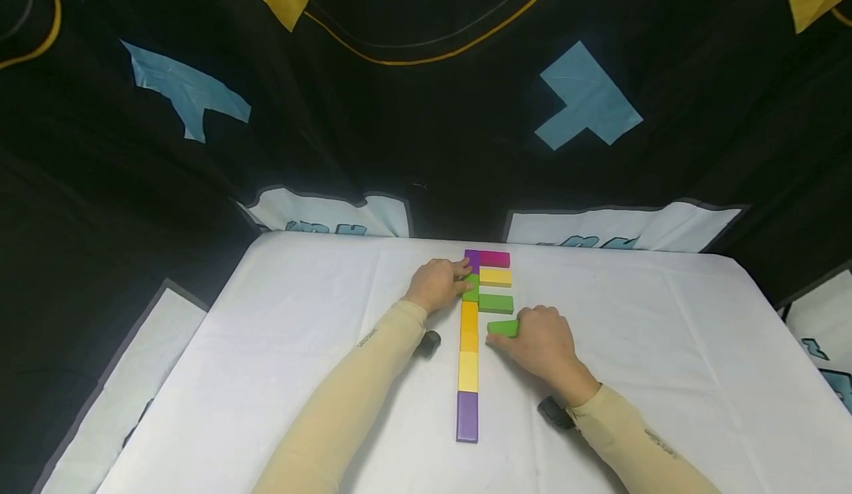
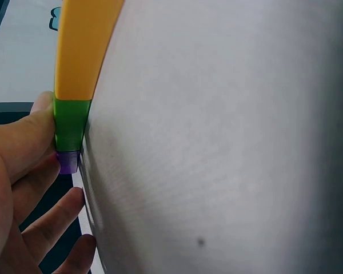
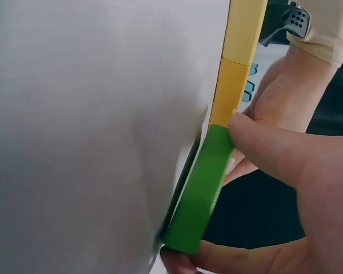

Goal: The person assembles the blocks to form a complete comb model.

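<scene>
A column of wooden blocks runs toward me in the head view: a far purple block [image 1: 473,256], a green block [image 1: 472,294], an orange block [image 1: 469,326], a pale yellow block [image 1: 469,372] and a near purple block [image 1: 467,416]. From its far right side, a magenta block [image 1: 495,259], a yellow block [image 1: 495,278] and another green block [image 1: 495,304] jut out like teeth. My left hand [image 1: 435,285] touches the column's far purple and green blocks, fingers extended. Between thumb and fingers, my right hand [image 1: 547,340] pinches a loose green block [image 3: 199,191], just right of the orange one.
The blocks lie on a table with a white cloth [image 1: 299,316]. A black curtain [image 1: 413,146] with blue and yellow patches hangs behind the table's far edge. Dark wrist devices [image 1: 555,413] are worn under both forearms.
</scene>
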A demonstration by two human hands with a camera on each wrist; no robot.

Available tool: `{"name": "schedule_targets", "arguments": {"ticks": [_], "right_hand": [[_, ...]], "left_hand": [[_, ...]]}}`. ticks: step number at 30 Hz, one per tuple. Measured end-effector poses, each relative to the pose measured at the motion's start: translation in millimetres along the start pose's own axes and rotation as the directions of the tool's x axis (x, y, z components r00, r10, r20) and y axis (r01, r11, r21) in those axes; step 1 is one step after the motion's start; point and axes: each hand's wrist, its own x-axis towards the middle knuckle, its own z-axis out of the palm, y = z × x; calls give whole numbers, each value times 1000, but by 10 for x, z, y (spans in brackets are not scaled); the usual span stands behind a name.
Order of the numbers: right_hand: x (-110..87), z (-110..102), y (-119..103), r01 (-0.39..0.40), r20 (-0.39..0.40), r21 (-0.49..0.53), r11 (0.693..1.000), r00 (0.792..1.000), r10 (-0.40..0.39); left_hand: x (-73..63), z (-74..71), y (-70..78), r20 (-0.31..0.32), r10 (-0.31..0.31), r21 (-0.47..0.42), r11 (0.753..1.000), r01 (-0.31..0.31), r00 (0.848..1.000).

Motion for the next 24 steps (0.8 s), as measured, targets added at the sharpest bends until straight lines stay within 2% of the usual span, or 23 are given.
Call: {"name": "schedule_targets", "arguments": {"ticks": [7,12,19,24], "right_hand": [[-7,7,-10,29,7,-72,997,1000,-29],[2,-7,88,32,-8,7,999,999,-32],[10,-77,204,88,-10,127,988,996,-87],[-12,-69,217,87,18,144,986,996,-91]], "left_hand": [[-1,1,-1,1,-6,2,1000,6,1000],[5,9,-6,4,-8,4,1000,8,1000],[-7,-6,4,5,-17,-9,1000,17,1000],[-10,-7,3,7,-17,-23,1000,17,1000]]}}
